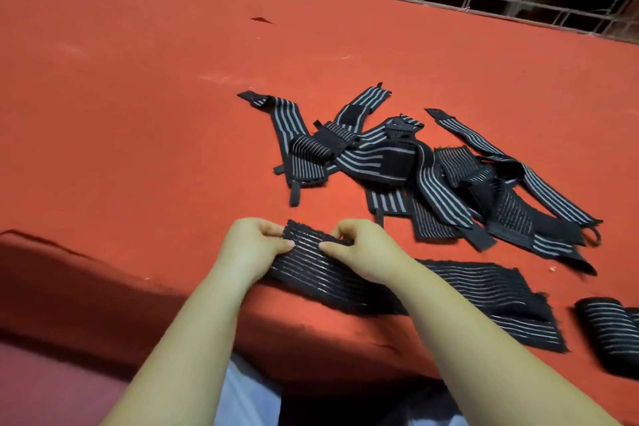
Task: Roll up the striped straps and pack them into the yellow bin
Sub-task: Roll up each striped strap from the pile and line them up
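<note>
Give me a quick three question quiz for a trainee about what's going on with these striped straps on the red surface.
1. True or false: both hands grip the same strap.
2. Where does the pile of loose straps lie relative to the hands: A) beyond them, B) under them, C) left of them?
3. Is the yellow bin in view?

Key:
1. True: the left hand and the right hand pinch the far end of the flat strap.
2. A: the pile lies beyond, to the right.
3. No.

Two hands (254, 242) (359, 245), one flat strap (477, 290), one rolled strap (612, 332), one tangled pile (415, 169) (too overlapped to count).
</note>
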